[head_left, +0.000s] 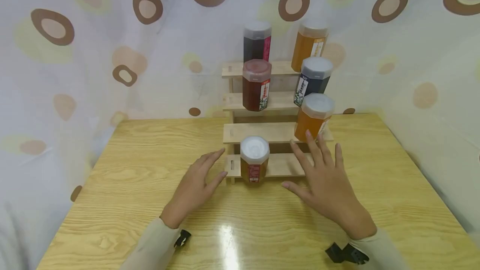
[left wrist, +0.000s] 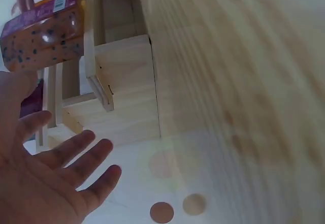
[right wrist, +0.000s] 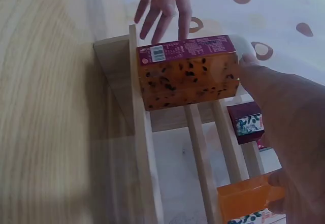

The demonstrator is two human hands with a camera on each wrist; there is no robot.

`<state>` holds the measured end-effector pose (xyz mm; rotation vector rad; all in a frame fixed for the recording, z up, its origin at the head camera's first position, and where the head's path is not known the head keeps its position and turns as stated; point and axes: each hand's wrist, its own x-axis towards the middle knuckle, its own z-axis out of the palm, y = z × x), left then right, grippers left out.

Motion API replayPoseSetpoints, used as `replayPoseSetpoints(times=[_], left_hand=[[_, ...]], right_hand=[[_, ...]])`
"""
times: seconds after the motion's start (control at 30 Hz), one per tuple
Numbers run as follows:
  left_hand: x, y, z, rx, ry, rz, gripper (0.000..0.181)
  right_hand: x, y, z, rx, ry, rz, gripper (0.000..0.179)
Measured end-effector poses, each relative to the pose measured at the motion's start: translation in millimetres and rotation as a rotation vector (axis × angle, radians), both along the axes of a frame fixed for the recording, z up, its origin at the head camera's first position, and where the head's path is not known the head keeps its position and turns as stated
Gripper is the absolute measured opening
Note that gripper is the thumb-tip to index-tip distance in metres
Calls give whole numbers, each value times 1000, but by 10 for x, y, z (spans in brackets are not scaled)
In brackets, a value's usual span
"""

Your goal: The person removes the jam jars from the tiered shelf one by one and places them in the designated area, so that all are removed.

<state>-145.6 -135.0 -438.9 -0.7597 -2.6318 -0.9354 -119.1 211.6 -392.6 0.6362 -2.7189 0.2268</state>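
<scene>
While both hands were held out over the yellowish wood-grain worktop (head_left: 157,170), an upright eight-sided jar of clear amber filling flecked with dark seeds (head_left: 254,159), with a white lid and a maroon label, stood between them. It rested near the left end of the lowest shelf of a pale wooden four-tier rack (head_left: 262,131). The left hand (head_left: 195,182) lay to the left of this jar, just beside the rack's end, its fingers extended, its thumb set apart and its grasp empty. The right hand (head_left: 330,188) was spread wide at the jar's other side, fingers fanned, likewise with nothing in its grasp. Its fingertips overlapped, to the eye, a bright orange jar with a white lid (head_left: 313,122) at the right end of the next shelf up; whether they touched it could not be told. On the shelf above that stood a dark red jar with a reddish lid (head_left: 256,91) at left and a blue-black jar with a white lid (head_left: 314,79) at right. The top shelf carried a near-black jar with a whitish lid (head_left: 255,47) and an amber-orange jar with a pale lid (head_left: 304,49). White cloth patterned with brown rings (head_left: 172,53) hung behind.
</scene>
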Motion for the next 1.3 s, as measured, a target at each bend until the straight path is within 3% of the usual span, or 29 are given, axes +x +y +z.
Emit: replayPoseSetpoints(times=[0.17,0.43,0.63,0.77,0.9,1.03,1.13,1.3], left_hand=[[-88,37,-18,118,-150,-48,58],[-161,83,-55,159,-240,-94,49],[-198,101,-84,159,-288,-111,36],[-238,112,-100,190,-333,-122,31],[-281,104,-74,197,-395,-109,31],[-342,89,-57,196,-439,-132,34],[-386,82,-75,217,-479,-162,35],[-426,74,-100,281,-555,-200,37]], right_hand=[[-32,47,150,-38,42,48,88],[-119,113,472,-76,151,112,78],[-247,137,848,-51,278,171,84],[-371,205,1107,-19,311,162,83],[-603,306,1284,-10,266,95,66],[-893,432,1385,-56,159,-8,53],[-1068,524,1455,-91,88,-75,50],[-1260,579,1624,-100,65,-116,55]])
